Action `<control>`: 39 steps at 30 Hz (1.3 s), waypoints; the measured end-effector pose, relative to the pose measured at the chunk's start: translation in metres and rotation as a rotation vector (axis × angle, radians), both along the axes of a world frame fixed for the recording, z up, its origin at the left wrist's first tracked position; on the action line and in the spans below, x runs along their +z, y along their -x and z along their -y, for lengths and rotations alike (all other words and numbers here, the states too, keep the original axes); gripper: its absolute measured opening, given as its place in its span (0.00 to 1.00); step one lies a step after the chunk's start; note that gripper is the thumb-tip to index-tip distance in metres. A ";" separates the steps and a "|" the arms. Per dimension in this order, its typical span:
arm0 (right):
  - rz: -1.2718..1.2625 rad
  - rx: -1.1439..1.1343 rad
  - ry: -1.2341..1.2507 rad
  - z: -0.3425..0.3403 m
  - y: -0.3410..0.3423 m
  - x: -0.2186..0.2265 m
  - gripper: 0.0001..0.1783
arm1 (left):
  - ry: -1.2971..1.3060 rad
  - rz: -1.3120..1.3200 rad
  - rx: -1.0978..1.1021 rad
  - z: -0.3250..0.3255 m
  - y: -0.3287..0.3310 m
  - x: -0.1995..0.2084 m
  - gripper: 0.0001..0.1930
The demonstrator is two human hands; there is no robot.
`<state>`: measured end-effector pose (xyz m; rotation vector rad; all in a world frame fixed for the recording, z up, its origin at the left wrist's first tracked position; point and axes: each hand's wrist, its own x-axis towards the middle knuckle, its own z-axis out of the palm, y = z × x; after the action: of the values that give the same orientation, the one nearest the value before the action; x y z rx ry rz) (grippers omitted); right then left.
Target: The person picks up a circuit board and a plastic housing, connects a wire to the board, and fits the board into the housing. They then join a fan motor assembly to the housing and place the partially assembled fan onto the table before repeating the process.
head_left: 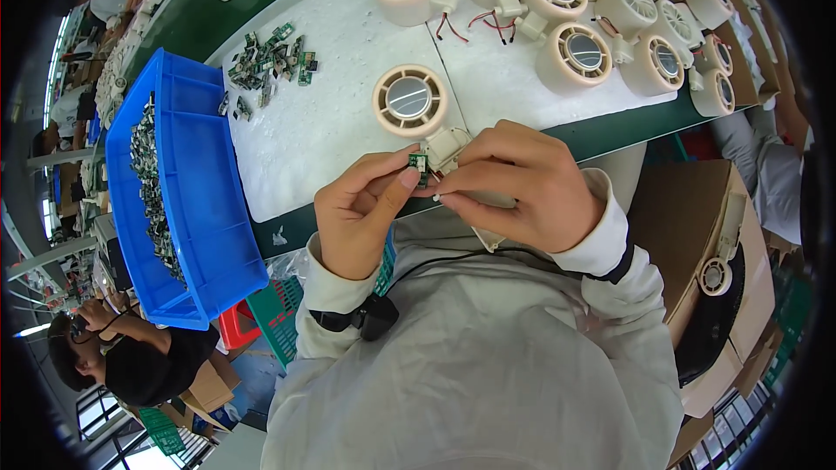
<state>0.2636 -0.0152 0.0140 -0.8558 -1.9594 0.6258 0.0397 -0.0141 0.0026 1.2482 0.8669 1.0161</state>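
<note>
Between the thumb and fingers of my left hand (359,209) is a small green circuit board (419,159). My right hand (527,184) is closed in a pinch close beside it, with a tiny white plug (437,198) at its fingertips. Short thin wires show near the board, partly hidden by my fingers. Just beyond my hands, a round cream fan housing (409,103) stands on the white work mat, its grille facing up. Its cream neck piece (446,146) reaches toward my right fingers.
Loose circuit boards (277,61) lie on the white mat (335,91). A blue bin (209,191) full of boards stands at left. Several cream fan housings (575,54) fill the far right, some with red and black wires. A cardboard box (679,218) is at right; a person (144,357) sits lower left.
</note>
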 end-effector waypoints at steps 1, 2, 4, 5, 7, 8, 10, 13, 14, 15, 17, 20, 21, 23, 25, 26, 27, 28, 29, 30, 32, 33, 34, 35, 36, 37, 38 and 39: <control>-0.036 0.015 0.027 -0.001 0.001 0.000 0.15 | -0.002 0.000 -0.002 0.000 0.000 0.000 0.14; -0.073 0.029 0.054 -0.001 0.001 0.000 0.15 | 0.007 -0.006 0.000 0.001 0.000 0.001 0.14; -0.079 -0.028 0.076 0.003 0.003 0.000 0.14 | 0.024 -0.018 0.005 0.003 -0.001 0.001 0.15; -0.085 -0.083 0.101 0.005 0.004 0.000 0.14 | 0.023 -0.018 0.004 0.004 -0.002 0.001 0.15; -0.092 -0.141 0.127 0.006 0.006 -0.001 0.14 | 0.006 -0.012 0.007 0.005 -0.004 0.001 0.15; -0.064 -0.164 0.086 0.005 0.007 -0.001 0.13 | -0.001 -0.009 0.007 0.006 -0.005 0.000 0.15; -0.001 -0.208 -0.006 0.003 0.009 0.001 0.11 | -0.049 -0.024 0.008 0.007 -0.006 -0.001 0.15; 0.004 -0.206 -0.029 0.005 0.011 0.000 0.11 | -0.138 -0.056 0.014 0.011 -0.006 -0.003 0.15; 0.004 -0.207 -0.039 0.005 0.011 -0.001 0.10 | -0.181 -0.110 0.039 0.011 -0.007 -0.004 0.15; 0.005 -0.209 -0.038 0.006 0.013 -0.001 0.10 | -0.225 -0.164 0.065 0.013 -0.008 -0.004 0.15; -0.053 -0.261 0.069 0.013 0.019 0.000 0.10 | -0.268 -0.217 0.092 0.017 -0.011 -0.005 0.15; -0.097 -0.325 0.137 0.025 0.031 0.000 0.10 | -0.446 -0.505 0.256 0.029 -0.019 -0.008 0.17; -0.111 -0.365 0.151 0.029 0.035 0.000 0.10 | -0.445 -0.506 0.256 0.029 -0.020 -0.010 0.17; -0.126 -0.407 0.164 0.027 0.042 -0.002 0.10 | -0.604 -0.553 0.324 0.027 -0.022 -0.014 0.18; -0.137 -0.417 0.104 0.027 0.045 -0.006 0.10 | -0.672 -0.568 0.348 0.030 -0.023 -0.018 0.18; -0.142 -0.422 0.072 0.027 0.046 -0.006 0.10 | -0.685 -0.575 0.368 0.030 -0.023 -0.019 0.18; -0.138 -0.427 0.074 0.027 0.047 -0.006 0.10 | -0.700 -0.582 0.388 0.029 -0.023 -0.019 0.18; -0.152 -0.408 0.118 0.026 0.047 -0.004 0.10 | -0.717 -0.589 0.408 0.028 -0.022 -0.019 0.18; -0.166 -0.389 0.155 0.024 0.046 -0.003 0.10 | -0.723 -0.581 0.406 0.025 -0.022 -0.020 0.18; -0.181 -0.369 0.187 0.021 0.045 -0.002 0.10 | -0.635 -0.516 0.370 0.023 -0.020 -0.020 0.20; -0.227 -0.337 0.235 0.020 0.043 0.005 0.09 | -0.471 -0.388 0.294 0.020 -0.017 -0.015 0.26; -0.273 -0.298 0.292 0.022 0.042 0.010 0.09 | -0.493 -0.381 0.289 0.021 -0.015 -0.009 0.26; -0.320 -0.266 0.329 0.018 0.040 0.013 0.09 | -0.304 -0.216 0.252 0.020 -0.014 -0.006 0.28; -0.328 -0.281 0.284 0.015 0.040 0.014 0.09 | -0.116 -0.057 0.204 0.020 -0.013 -0.001 0.31; -0.379 -0.221 0.289 0.012 0.043 0.013 0.08 | 0.073 0.097 0.136 0.019 -0.013 0.004 0.34; -0.426 -0.158 0.294 0.010 0.045 0.013 0.07 | 0.033 0.101 0.105 0.017 -0.012 0.009 0.34; -0.432 -0.179 0.245 0.007 0.046 0.013 0.07 | 0.053 0.081 0.020 0.013 -0.010 0.014 0.37; -0.489 -0.164 0.220 0.009 0.049 0.014 0.07 | 0.082 0.055 -0.058 0.014 -0.007 0.021 0.40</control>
<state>0.2151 -0.0241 0.0284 -0.8870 -1.3846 0.8719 0.0466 -0.0278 0.0237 1.1646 0.8170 0.9551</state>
